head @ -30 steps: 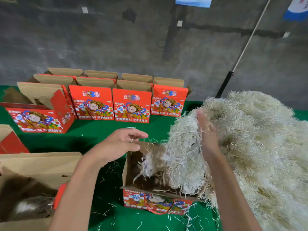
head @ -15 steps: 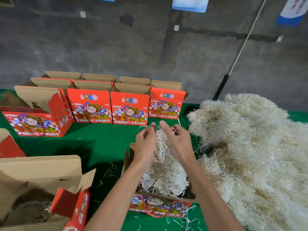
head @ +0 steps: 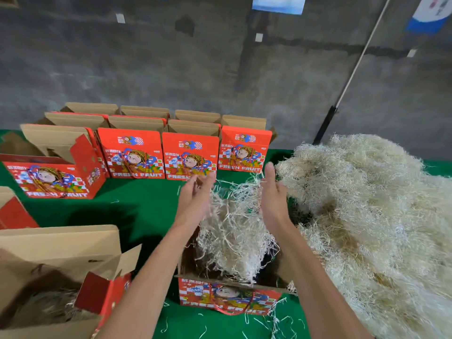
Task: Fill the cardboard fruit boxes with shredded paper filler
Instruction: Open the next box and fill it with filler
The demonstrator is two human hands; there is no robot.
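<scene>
An open red "FRESH FRUIT" cardboard box (head: 227,298) stands on the green table right in front of me. A loose clump of pale shredded paper (head: 232,228) hangs between my hands and reaches down into that box. My left hand (head: 195,199) and my right hand (head: 272,194) are raised above the box, palms facing each other, fingers straight and spread apart; the left one is motion-blurred. Strands brush both palms. A large heap of shredded paper filler (head: 371,216) covers the table to the right.
Several open red fruit boxes (head: 190,155) stand in rows at the back, against a grey wall. Another box (head: 51,177) sits at the left. At the near left, an open box (head: 56,272) holds some filler. A pole (head: 347,77) leans on the wall. Paper strands litter the green cloth (head: 137,206).
My right hand pulled a clump off the heap and brought it over the box. Both hands pinched it together, then spread apart, letting the clump loosen and drop into the box.
</scene>
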